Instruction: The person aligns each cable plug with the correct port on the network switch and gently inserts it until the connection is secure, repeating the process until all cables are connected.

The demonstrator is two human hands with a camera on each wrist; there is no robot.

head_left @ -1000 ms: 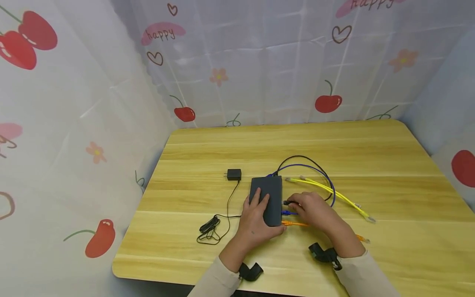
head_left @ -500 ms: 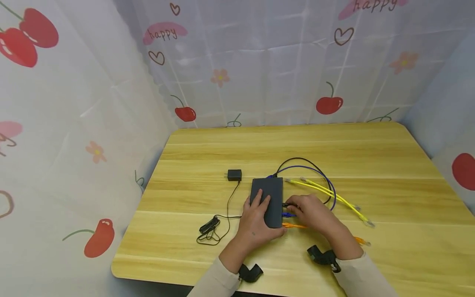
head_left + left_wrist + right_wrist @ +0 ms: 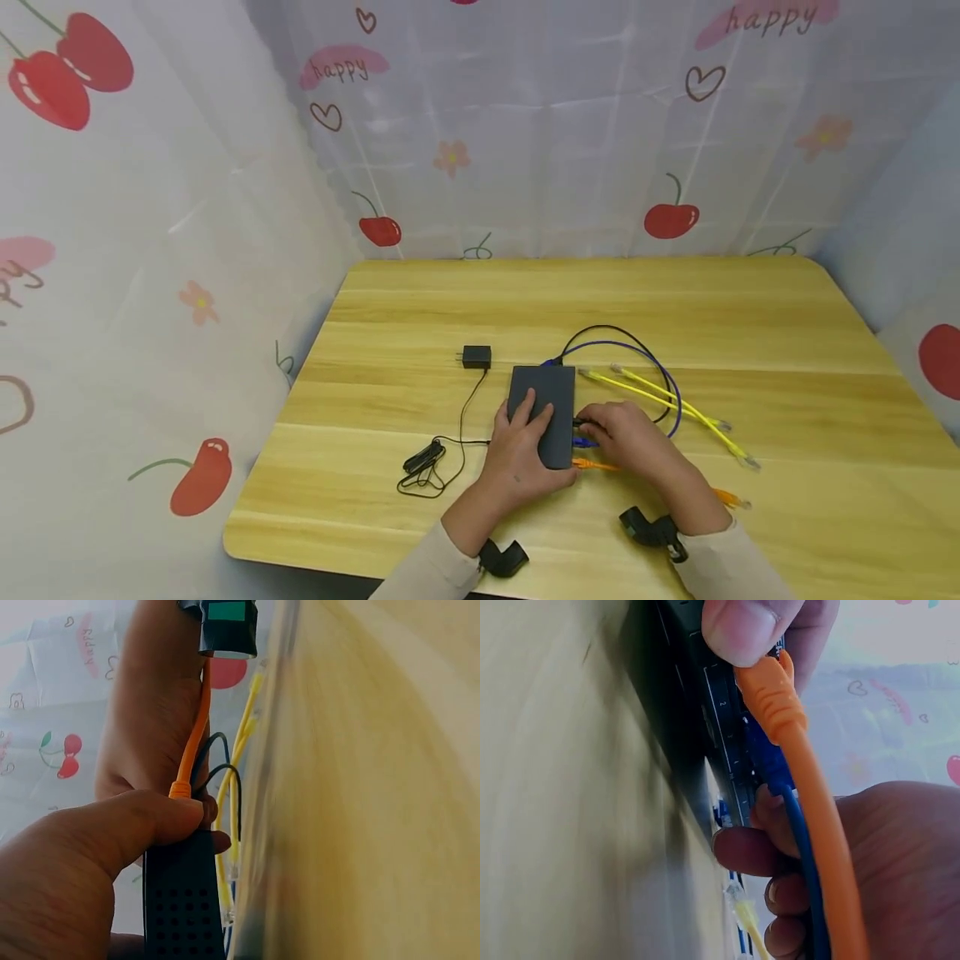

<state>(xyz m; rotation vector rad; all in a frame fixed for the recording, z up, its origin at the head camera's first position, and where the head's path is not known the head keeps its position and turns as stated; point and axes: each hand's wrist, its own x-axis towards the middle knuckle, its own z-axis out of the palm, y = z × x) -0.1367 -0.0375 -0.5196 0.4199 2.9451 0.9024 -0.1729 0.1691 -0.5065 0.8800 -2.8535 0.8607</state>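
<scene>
A dark network switch (image 3: 560,429) lies on the table, its vent holes visible on one side in the left wrist view. My left hand (image 3: 516,467) grips it, fingers spread over the top and the thumb at the near corner beside an orange cable plug (image 3: 769,701). On its right side, my right hand (image 3: 633,437) pinches a black cable plug (image 3: 579,422) at the row of ports. Between these sits a blue cable plug (image 3: 765,754), also at the ports. My right fingers hide how deep the black plug sits.
Black and blue cables (image 3: 677,385) loop from the far side of the switch. Two yellow cables (image 3: 660,398) lie to the right. A black power adapter (image 3: 476,357) and its bundled cord (image 3: 424,460) lie left. Orange cable (image 3: 727,498) continues beneath my right forearm.
My right fingers and the black plug have come slightly closer to the switch's side. The left hand keeps its hold on the switch. The head view has shifted a little.
</scene>
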